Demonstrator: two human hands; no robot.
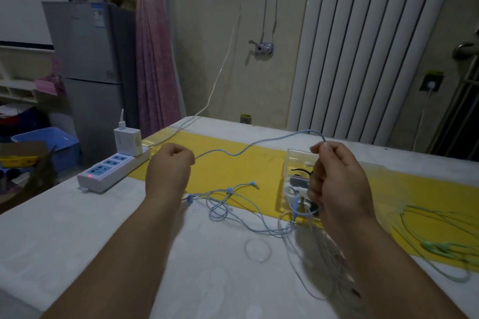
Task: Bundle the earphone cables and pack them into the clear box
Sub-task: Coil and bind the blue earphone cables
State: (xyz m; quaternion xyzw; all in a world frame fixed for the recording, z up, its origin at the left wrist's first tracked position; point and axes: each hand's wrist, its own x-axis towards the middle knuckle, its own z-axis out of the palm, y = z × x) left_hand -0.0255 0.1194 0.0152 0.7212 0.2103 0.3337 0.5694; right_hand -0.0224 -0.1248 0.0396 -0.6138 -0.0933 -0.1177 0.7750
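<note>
A light blue earphone cable (248, 147) stretches in the air between my two hands. My left hand (169, 166) pinches one part of it above the table's middle. My right hand (337, 179) grips another part, with loops hanging below it toward the table. The rest of the blue cable (225, 202) lies tangled on the white cloth, its plug near the yellow strip. The clear box (298, 160) stands behind my right hand and holds dark cables and bits. A green earphone cable (435, 243) lies loose at the right. A thin ring-shaped band (258, 250) lies near the front.
A white power strip (111, 168) with a charger block (128, 141) sits at the table's left edge, its white lead running up to the wall. A yellow strip (233, 163) crosses the table. A fridge (88, 67), pink curtain and radiator stand behind.
</note>
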